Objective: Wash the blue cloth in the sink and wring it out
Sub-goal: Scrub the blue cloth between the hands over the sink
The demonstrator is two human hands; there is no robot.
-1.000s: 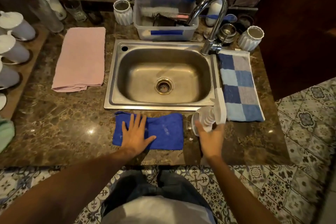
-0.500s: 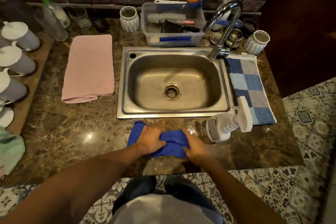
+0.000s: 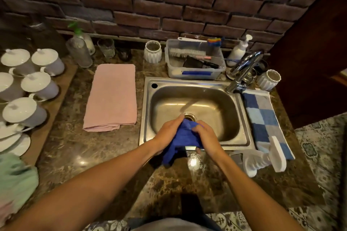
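Both hands are on the blue cloth (image 3: 183, 139) now, bunched up between them right over the near rim of the sink (image 3: 195, 84). The left hand (image 3: 168, 134) curls its fingers around the left side of the bundle, and the right hand (image 3: 207, 136) grips the right side, fingers folded over the top. A loose tail of the cloth hangs down on the near side, over the edge of the counter (image 3: 105, 148), so part of it is not yet above the basin.

The basin looks dry, and no water shows at the faucet (image 3: 244, 67), which stands at the far right corner with its spout swung off to the right. So this reads as the carry-in, the wash itself not yet begun.

To do it well, the whole bundle, tail included, should go down toward the drain (image 3: 189, 116) before any water runs, or the drips land on the counter. One hand will have to let go to swing the spout over the basin and open it; the right hand is nearer.

The white spray bottle (image 3: 261, 159) lies on its side just right of the right wrist, near the checked towel (image 3: 266, 118), so the elbow needs care there.
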